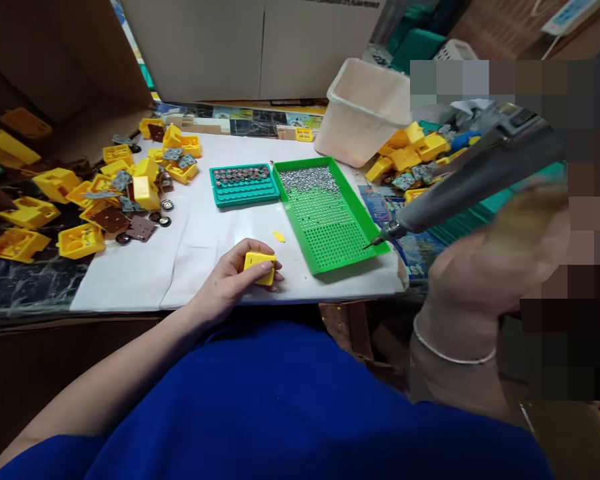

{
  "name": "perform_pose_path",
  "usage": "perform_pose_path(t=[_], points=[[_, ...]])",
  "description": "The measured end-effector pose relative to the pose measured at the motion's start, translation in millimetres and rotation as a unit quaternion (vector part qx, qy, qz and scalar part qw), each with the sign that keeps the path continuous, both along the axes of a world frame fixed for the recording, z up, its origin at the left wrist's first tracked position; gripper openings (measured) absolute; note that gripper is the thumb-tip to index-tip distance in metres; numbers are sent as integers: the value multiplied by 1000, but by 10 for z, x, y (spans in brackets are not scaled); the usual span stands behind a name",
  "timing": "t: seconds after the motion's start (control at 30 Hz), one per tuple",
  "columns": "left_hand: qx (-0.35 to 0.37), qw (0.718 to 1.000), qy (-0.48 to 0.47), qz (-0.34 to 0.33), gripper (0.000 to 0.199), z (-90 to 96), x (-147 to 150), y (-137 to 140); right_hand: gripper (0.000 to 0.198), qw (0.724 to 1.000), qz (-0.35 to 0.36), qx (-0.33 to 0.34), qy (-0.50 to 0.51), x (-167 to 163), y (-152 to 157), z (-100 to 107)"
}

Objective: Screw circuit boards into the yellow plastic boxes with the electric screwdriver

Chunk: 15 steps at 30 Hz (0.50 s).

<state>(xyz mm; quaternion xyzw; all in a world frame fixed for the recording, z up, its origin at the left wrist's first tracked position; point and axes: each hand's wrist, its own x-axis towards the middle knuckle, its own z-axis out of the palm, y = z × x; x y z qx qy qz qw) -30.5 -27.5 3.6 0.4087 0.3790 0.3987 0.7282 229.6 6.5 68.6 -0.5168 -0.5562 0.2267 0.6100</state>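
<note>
My left hand [235, 275] is closed round a small yellow plastic case [257, 261], thumb across its top, near the front edge of the white sheet. On the right, my right hand [495, 257], blurred and wearing a thin bracelet, grips a dark electric screwdriver [455, 173]. Its bit points down and left, over the lower right part of a green perforated tray [307, 243]. Small silver screws [310, 179] are heaped at that tray's far end. A little yellow plastic piece [279, 237] lies just beyond my left hand.
Left of the green tray sits a teal tray [245, 193] with rows of small round metal parts. Yellow cases, grey and brown plates and small wheels [167, 205] are piled at left. A whitish bin [365, 107] stands behind more yellow cases [407, 157]. Cardboard [220, 53] walls the back.
</note>
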Motion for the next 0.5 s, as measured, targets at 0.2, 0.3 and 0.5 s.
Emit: perform_pose_path(t=[0.2, 0.3, 0.5], points=[[-40, 999, 1, -16, 28, 1, 211, 119, 40, 988, 87, 92, 83, 88, 392, 8], [-47, 998, 29, -12, 30, 14, 254, 146, 42, 993, 90, 43, 65, 11, 611, -74], [-40, 998, 55, -9, 29, 64, 243, 152, 47, 997, 42, -27, -58, -11, 784, -246]])
